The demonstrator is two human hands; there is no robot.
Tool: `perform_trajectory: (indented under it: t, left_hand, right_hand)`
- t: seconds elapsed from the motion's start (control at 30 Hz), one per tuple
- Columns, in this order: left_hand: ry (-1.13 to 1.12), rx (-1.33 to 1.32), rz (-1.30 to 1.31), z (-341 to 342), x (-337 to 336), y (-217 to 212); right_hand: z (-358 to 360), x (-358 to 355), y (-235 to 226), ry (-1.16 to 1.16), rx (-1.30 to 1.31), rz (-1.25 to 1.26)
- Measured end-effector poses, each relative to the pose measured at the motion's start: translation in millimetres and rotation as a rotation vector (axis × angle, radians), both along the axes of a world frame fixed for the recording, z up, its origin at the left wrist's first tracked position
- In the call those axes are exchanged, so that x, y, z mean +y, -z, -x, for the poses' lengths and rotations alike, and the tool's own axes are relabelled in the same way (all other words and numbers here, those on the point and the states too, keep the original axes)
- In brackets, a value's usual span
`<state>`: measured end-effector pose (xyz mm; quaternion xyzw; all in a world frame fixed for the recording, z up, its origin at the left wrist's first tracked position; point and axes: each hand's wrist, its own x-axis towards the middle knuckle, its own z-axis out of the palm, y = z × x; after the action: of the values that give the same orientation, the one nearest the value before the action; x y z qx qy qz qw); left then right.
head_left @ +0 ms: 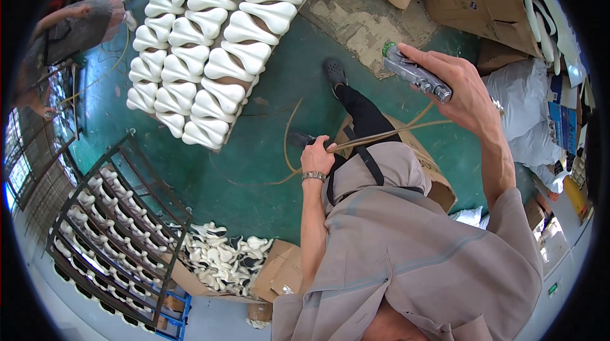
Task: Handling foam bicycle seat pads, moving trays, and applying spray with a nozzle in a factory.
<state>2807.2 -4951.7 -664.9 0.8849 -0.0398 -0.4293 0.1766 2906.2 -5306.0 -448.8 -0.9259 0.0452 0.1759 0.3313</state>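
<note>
My right hand (469,90) is raised at the right, its fingers wrapped round a silvery metal spray gun (416,74) with a green tip. The gun points away to the left, toward the far side. Lower and nearer the middle, my left hand (317,159) is closed round a thin tan hose (387,133). The hose runs across my lap toward the right and also loops below the left hand. Beyond my hands, rows of white bicycle saddle-shaped pads (222,61) lie on a cardboard-topped stack, apart from both hands.
A dark metal rack (130,239) with more white pads stands at the lower left, beside a carton of loose pads (222,258). Cardboard boxes (473,1) and plastic bags (521,100) crowd the right. Another person (79,23) is at the far left.
</note>
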Motion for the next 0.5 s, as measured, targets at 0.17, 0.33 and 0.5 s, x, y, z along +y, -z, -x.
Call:
perform_trajectory:
  t: [0.17, 0.33, 0.5]
  left_hand:
    - [-0.277, -0.215, 0.374, 0.8, 60.3, -31.0]
    - [-0.444, -0.344, 0.666, -5.5, 135.5, -64.7]
    - [-0.421, -0.447, 0.850, -7.3, 215.7, -81.9]
  right_hand:
    - [64.0, 26.2, -9.5, 0.152, -0.079, -0.107]
    - [154.4, 83.7, -36.0, 0.621, -0.040, -0.093]
    - [296.1, 120.3, -19.8, 0.998, 0.211, 0.090]
